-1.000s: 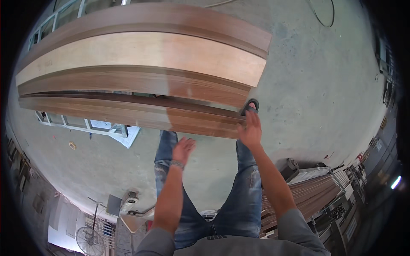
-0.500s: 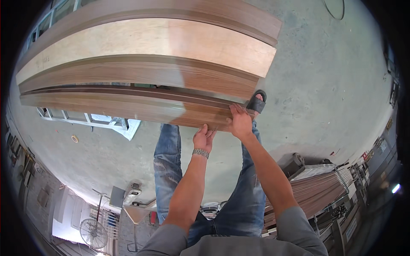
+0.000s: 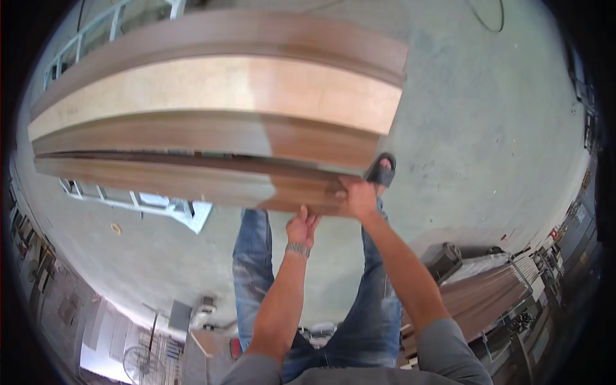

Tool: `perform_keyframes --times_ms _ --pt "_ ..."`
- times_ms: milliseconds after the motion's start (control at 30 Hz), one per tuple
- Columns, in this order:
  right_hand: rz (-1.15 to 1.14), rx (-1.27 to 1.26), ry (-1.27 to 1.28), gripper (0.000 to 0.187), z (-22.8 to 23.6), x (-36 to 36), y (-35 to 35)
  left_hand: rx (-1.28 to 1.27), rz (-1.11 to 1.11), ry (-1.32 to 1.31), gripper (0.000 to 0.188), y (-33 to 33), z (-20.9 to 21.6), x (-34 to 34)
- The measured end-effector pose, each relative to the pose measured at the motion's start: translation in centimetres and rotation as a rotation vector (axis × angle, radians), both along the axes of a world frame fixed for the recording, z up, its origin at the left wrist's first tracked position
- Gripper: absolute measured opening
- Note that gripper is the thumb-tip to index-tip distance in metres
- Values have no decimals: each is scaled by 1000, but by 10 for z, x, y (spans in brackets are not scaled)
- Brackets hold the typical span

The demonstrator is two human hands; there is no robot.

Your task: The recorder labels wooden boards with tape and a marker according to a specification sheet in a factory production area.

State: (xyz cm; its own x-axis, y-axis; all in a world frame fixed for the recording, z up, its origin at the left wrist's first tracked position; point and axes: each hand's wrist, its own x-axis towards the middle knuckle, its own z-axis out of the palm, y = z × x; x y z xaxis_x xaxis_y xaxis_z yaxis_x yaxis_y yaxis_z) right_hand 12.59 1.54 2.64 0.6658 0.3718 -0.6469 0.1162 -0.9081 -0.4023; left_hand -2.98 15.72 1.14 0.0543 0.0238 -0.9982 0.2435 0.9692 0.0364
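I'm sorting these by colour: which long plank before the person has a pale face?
The light-wood plank, second from the picture's top; the other planks, above and below it, show brown faces.

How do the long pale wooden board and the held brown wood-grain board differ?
The pale wooden board is light tan; the brown wood-grain board is darker. The pale board lies farther out, untouched; the brown board is nearer, with the left hand and right hand on it. Both are long.
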Motion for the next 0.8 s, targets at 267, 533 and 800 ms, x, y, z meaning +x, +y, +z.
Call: perform_keyframes --times_ms 267,533,800 --pt "-899 -12 -147 47 14 -24 -26 70 -177 -33 59 80 11 -4" --pt "-1134 53 385 54 -2 -41 -90 234 -317 107 76 173 7 0" --pt "-1106 127 24 46 117 -60 -46 607 271 -175 81 358 59 -15"
